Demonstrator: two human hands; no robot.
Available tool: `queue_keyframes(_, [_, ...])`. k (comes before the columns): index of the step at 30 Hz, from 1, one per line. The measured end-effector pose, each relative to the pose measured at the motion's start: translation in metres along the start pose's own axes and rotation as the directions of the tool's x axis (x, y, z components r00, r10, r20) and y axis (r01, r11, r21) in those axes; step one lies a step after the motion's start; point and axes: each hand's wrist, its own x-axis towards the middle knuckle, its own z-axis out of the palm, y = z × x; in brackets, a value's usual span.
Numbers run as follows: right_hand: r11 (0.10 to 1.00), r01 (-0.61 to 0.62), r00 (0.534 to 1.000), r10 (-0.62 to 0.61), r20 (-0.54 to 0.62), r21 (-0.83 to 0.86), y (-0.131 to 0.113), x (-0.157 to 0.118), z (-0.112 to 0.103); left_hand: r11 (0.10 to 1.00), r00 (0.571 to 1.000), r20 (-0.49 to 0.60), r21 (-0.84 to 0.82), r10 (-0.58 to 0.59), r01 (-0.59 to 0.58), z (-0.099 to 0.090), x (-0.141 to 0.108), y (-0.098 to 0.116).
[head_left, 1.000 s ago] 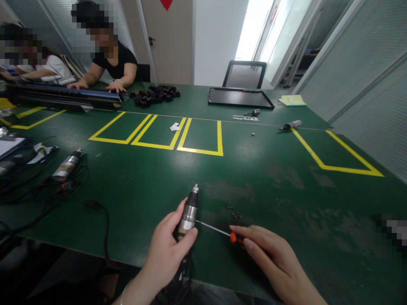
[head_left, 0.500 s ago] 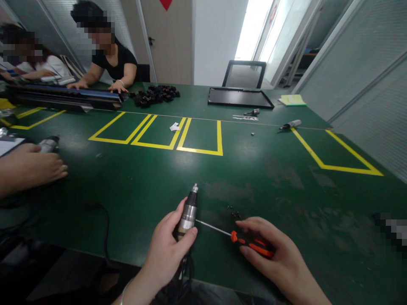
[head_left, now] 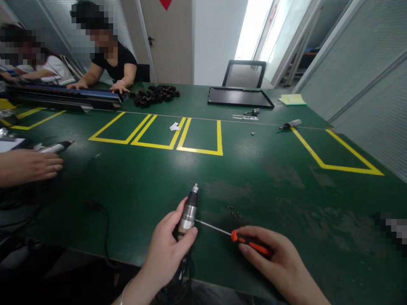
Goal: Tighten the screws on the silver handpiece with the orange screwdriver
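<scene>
My left hand [head_left: 170,245] is wrapped round an electric screwdriver [head_left: 188,214], its silver and black nose pointing away from me and a dark cable hanging below. In my right hand [head_left: 276,258] is a hand screwdriver [head_left: 252,245] with an orange and black handle. Its thin shaft points left, and the tip meets the side of the electric screwdriver's metal collar. Just beyond the shaft, several small screws [head_left: 233,212] lie loose on the green table [head_left: 133,199].
A co-worker's hand [head_left: 30,167] rests at the left beside another electric screwdriver [head_left: 55,147]. Across the table lie a black frame panel [head_left: 241,97], a pile of black parts [head_left: 155,95] and a grey screwdriver [head_left: 291,124]. Yellow tape [head_left: 199,151] marks the tabletop. Two people sit at far left.
My right fingers have closed further round the orange handle, which has turned slightly. My left hand stays put. The co-worker's hand at the left has shifted, and the tool there now points right.
</scene>
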Motion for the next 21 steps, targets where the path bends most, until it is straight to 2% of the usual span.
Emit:
queue_keyframes(9, [0.999,0.049,0.997,-0.050,-0.061,-0.010,0.0089,-0.0016,-0.0002,1.000,1.000,0.016,0.009,-0.004,0.004,0.0000,-0.0019,-0.0012])
queue_keyframes(16, [0.987,0.149,0.983,-0.154,-0.098,-0.055,0.0067,0.0010,0.0014,1.000,1.000,0.018,0.011,-0.008,0.008,-0.0011,-0.0014,0.0012])
queue_keyframes(21, [0.998,0.062,0.997,-0.063,-0.039,-0.030,0.0028,0.0016,0.0006,1.000,1.000,0.021,0.018,-0.012,0.011,-0.0004,-0.0011,0.0002])
